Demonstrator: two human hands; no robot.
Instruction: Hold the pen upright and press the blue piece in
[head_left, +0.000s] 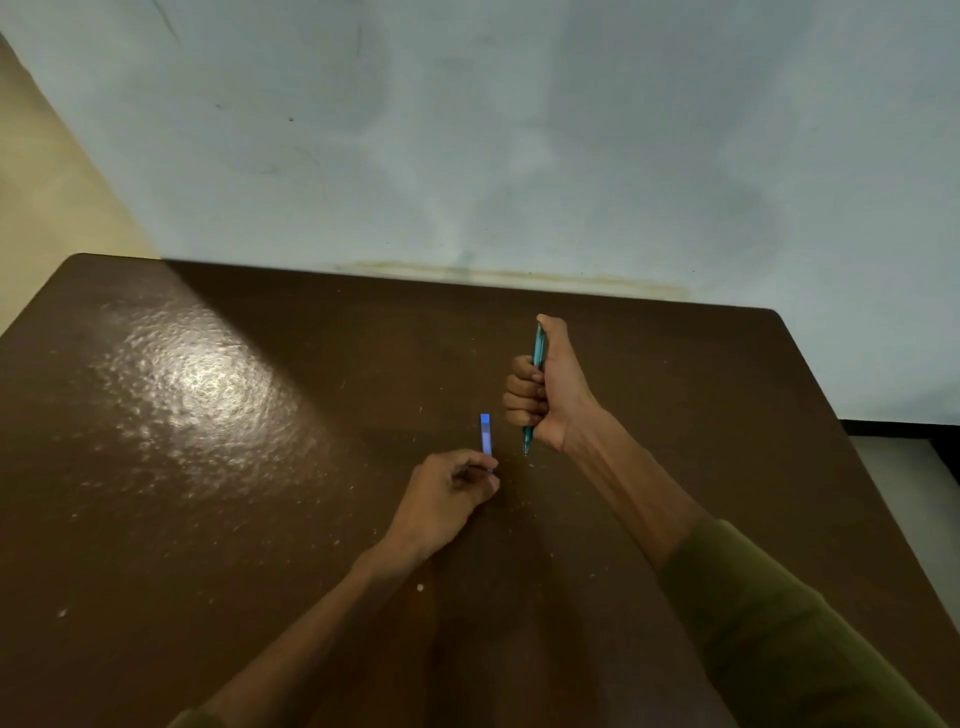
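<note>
The counter (208, 415) stands against the wall (519, 130). Over the counter, the right hand (545, 387) holds a pen (538, 345) upright. Just left of the pen and nearer the person, the left hand (447, 493) pinches a small strip (485, 434).

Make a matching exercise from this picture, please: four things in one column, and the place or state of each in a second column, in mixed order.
Things:
1. teal pen
2. small blue piece
3. brown table
4. olive sleeve

Place or state:
a. bears a bright glare patch on its left part
b. gripped upright in the fist of the right hand
c. covers the right forearm
d. pinched by the fingers of the left hand

Pairs: 1-b, 2-d, 3-a, 4-c
</note>
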